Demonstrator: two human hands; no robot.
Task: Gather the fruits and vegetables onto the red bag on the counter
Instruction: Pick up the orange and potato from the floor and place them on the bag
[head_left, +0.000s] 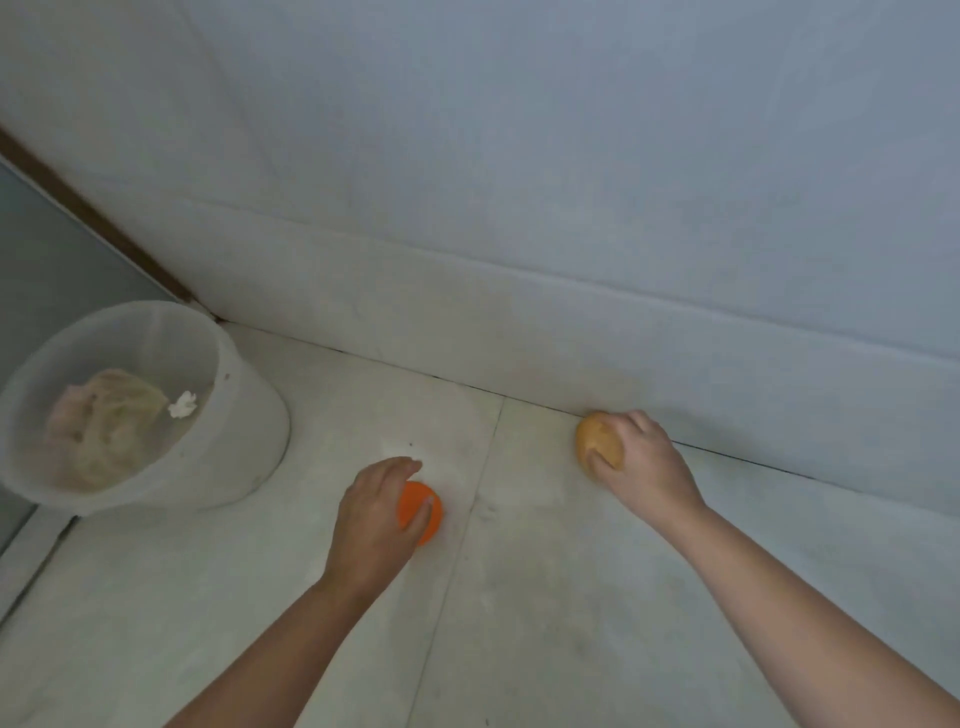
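An orange fruit lies on the pale tiled floor in the middle of the view, and my left hand is wrapped over it from the left, thumb and fingers around it. A tan, potato-like vegetable rests on the floor against the skirting of the wall at the right. My right hand grips it from the right, fingers curled over its top and front. The red bag and the counter are out of view.
A white bin lined with a translucent bag, holding crumpled waste, stands at the left near the corner. A white wall with a skirting board runs across behind both hands. Pale floor tiles fill the foreground.
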